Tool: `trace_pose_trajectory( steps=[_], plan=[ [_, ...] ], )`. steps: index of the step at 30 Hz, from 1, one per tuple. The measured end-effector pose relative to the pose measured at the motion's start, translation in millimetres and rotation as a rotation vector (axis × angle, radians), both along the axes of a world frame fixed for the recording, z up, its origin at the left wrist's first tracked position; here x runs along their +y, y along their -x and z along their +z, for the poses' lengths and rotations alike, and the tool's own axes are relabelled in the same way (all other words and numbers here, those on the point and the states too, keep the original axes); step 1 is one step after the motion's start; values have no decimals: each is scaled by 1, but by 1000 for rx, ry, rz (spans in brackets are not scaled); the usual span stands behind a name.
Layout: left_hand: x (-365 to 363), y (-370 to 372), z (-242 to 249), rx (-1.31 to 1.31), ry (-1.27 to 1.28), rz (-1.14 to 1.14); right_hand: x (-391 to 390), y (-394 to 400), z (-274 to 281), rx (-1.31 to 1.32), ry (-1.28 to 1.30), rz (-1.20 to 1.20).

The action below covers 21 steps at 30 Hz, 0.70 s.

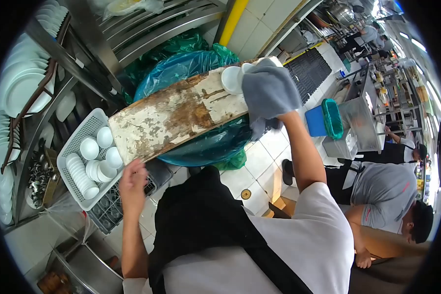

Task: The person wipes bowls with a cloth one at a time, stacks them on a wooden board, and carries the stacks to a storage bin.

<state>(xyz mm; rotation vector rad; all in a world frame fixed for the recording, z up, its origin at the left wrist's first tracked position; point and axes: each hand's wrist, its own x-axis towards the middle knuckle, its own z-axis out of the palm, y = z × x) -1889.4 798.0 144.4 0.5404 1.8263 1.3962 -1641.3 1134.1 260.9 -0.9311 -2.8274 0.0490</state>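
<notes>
My right hand (285,115) is mostly hidden in a grey cloth (270,88) at the far end of a worn wooden board (174,115). Beside the cloth, small white bowls (231,80) rest on the board, one partly covered. The board lies across a large bin (201,149) lined with blue-green plastic. My left hand (133,180) is open and holds nothing that shows. It hovers near the board's near corner, by a white plastic basket (66,157). Several small white bowls (106,171) stand in that basket, some nested in a row.
White plates (27,93) fill a rack on the left, with cutlery (39,183) below. A dark crate (108,210) sits beneath the basket. A co-worker (384,196) bends close by on the right. A blue container (316,121) with a green liner stands beyond.
</notes>
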Motion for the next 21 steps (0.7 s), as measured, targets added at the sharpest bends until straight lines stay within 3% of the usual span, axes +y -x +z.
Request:
trace_pose_trajectory(
  steps=[1, 2, 3, 5, 7, 8, 9, 13, 17, 19, 20, 21],
  plan=[
    [-10, 13, -13, 58, 73, 88, 0, 13, 10, -175, 72, -34],
    [-25, 24, -24, 172, 163, 136, 44, -7, -76, 470, 264, 86],
    [-36, 36, -36, 286, 256, 186, 55, -6, -86, 465, 273, 94],
    [-56, 62, -65, 414, 274, 225, 60, 8, -103, 408, 43, 154],
    [-82, 77, -84, 657, 409, 284, 58, 18, -102, 280, 22, 202],
    [-73, 76, -58, 608, 551, 289, 53, 28, -103, 241, 37, 229],
    [-83, 91, -76, 741, 568, 268, 49, 38, -104, 214, 38, 251],
    [-77, 137, -109, 823, 641, 128, 34, 54, -74, 101, -73, 219],
    [-48, 161, -140, 725, 767, -54, -10, 74, 32, -144, -240, -35],
    [-34, 168, -158, 800, 716, -298, 1, 56, 27, 75, -210, -66],
    [-27, 172, -175, 796, 703, -297, 3, 47, 24, 205, -178, -77],
    [-21, 175, -195, 835, 840, -445, 3, 39, 22, 331, -151, -99]
  ],
)
